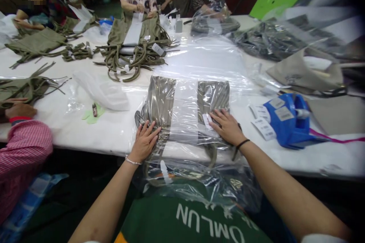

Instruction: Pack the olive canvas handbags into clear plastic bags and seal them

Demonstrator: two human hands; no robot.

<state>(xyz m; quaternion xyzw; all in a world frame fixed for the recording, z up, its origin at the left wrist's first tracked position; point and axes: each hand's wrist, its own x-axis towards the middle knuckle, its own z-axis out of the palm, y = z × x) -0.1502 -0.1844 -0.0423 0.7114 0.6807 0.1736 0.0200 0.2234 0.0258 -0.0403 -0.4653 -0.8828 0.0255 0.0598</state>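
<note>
In front of me a folded olive garment [161, 98] lies inside a clear plastic bag [173, 155], with a white paper band [185, 112] down its middle. The bag's loose end hangs over the table edge toward my body. My left hand [146, 142] rests flat on the left side of the bagged garment, fingers spread. On the right side, my right hand [228, 127] lies flat with its fingers apart, beside a white tag [209, 121]. Neither hand grips anything.
To the right stands a blue tape dispenser [288, 119] with white labels, near a grey-beige pouch [308, 70]. More olive garments [125, 41] lie across the white table [94, 134]. A co-worker's checked sleeve [28, 152] is at left; other people work along the far side.
</note>
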